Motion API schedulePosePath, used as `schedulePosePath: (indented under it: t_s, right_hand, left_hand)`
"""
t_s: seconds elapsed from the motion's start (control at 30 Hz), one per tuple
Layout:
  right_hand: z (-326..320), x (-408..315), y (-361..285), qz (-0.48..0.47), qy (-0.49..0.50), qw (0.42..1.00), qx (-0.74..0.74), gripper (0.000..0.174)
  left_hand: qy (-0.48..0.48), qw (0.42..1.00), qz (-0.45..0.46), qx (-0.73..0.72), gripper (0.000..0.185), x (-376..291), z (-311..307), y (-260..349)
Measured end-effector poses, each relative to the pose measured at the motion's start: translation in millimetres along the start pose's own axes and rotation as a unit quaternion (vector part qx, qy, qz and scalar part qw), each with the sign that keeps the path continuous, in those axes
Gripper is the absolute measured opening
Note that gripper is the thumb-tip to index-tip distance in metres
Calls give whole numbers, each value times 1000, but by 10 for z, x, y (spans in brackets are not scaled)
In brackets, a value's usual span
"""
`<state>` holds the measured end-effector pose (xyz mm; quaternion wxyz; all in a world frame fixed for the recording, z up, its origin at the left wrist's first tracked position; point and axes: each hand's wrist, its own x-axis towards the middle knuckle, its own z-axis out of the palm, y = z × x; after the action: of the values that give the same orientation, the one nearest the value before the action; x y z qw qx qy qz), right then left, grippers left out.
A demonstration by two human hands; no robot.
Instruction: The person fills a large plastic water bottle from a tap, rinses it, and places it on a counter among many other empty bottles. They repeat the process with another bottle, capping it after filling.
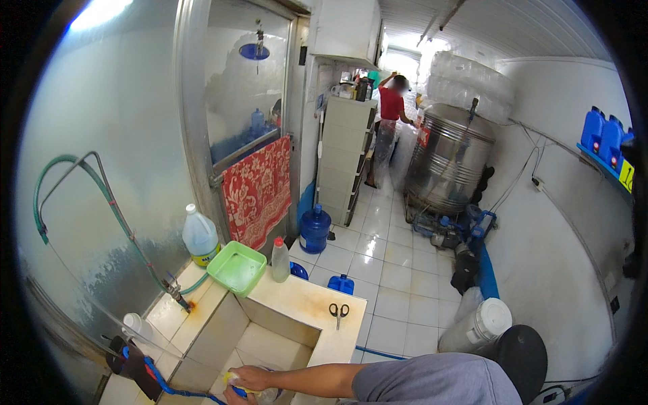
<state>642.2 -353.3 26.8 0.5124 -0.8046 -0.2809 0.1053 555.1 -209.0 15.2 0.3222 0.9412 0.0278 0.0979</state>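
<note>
At the bottom edge, my right hand (pixel 251 377) reaches into the tiled sink (pixel 271 344). It is closed on a yellow and white cloth or sponge (pixel 231 377), pressed against a clear plastic container (pixel 272 394) with a blue part (pixel 240 391). My left hand (pixel 241 399) is beside that blue part and seems to steady the container; the frame's lower edge cuts it off. Most of the container is hidden by my hands and forearm. Left of the sink, a green hose (pixel 109 195) arches on a metal support, and a thin water stream runs down from its end.
On the sink ledge are a light green basin (pixel 236 267), a bleach-type jug (pixel 199 235), a red-capped bottle (pixel 280 260) and scissors (pixel 338 315). A blue water jug (pixel 314 230) stands on the floor. A person (pixel 392 104) stands beyond, beside a steel tank (pixel 450 157). A lidded white bucket (pixel 478 324) is at right.
</note>
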Motion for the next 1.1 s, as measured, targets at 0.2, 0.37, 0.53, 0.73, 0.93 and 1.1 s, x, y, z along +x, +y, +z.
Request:
schedulePosePath:
  t_s: [0.2,0.37,0.53,0.73,0.93,1.1]
  right_hand:
    - [424,-237,654,59,-23,971,-229,39]
    - [272,-381,778,-79,-139,938,-308,38]
    - [131,10,822,25,-183,914,-360,45]
    - [29,1,807,37,-165,952,-253,45]
    - [303,-176,783,76,-62,989,-111,35]
    - [-167,412,355,207,173,962,-39,35]
  left_hand:
    - [13,801,-215,-558,42,-287,1259,-647]
    - [-141,793,-135,-577,44,-533,1473,-927]
    - [-104,915,93,-378,72,-173,1581,-1063]
    - [-204,929,-4,-308,101,-82,1433,-1156]
    - [-270,903,-59,-328,99,-244,1086,-1108]
    - [-224,960,-42,-162,128,-152,598,-764]
